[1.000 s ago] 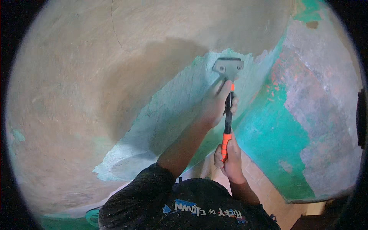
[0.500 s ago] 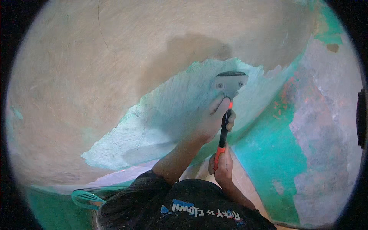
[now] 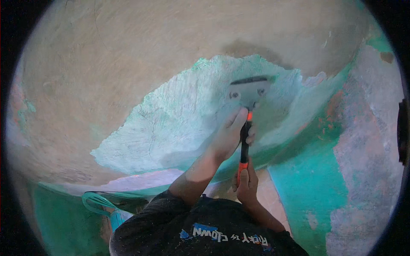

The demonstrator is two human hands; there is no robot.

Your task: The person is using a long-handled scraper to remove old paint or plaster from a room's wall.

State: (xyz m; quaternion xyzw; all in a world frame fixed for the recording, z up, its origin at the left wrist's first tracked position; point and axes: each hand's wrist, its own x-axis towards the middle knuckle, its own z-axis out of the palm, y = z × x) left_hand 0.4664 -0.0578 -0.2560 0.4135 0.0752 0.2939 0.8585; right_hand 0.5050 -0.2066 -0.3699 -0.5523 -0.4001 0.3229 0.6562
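Observation:
Both my hands grip one long-handled scraper [image 3: 245, 147], with a black and orange handle and a wide grey metal head carrying a dark blade. My left hand [image 3: 230, 134] is closed round the upper handle, just below the head. Lower down, my right hand [image 3: 247, 185] wraps the orange end. The blade lies over a pale bluish-white patch [image 3: 179, 111] with a ragged green edge; whether it touches the surface, I cannot tell. Around that patch spreads a brownish-grey wall surface [image 3: 102, 77].
To the right is a wall [image 3: 307, 183] with green paint and patchy grey-mauve areas. A light green looped strap or band [image 3: 95, 202] shows at the lower left, near a dark green surface [image 3: 64, 219]. A dark object [image 3: 402, 132] sits at the right rim.
The scraper and both hands have shifted slightly left in the picture, the head also a little up. The shadow beside them has changed shape. Both hands keep their hold.

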